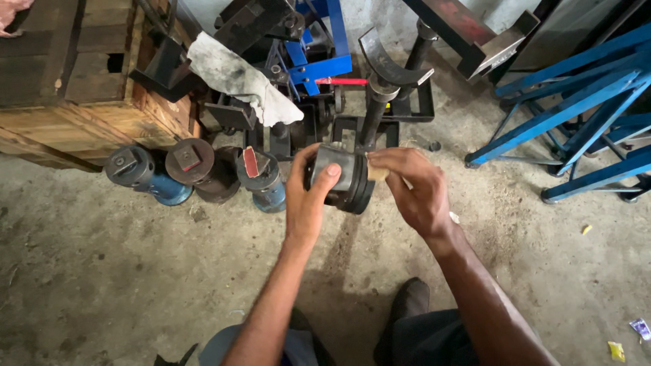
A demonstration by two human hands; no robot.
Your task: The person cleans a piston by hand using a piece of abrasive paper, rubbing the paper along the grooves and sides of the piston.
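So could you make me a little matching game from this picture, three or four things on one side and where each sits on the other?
Things:
1. piston
2. white rag
3. wooden crate
4. blue metal frames

Places:
A. far right, on the floor
B. top left corner
C. held between the left hand and right hand
D. draped over the dark machine parts, upper middle

Pairs: 1-C, 2-D, 3-B, 4-A
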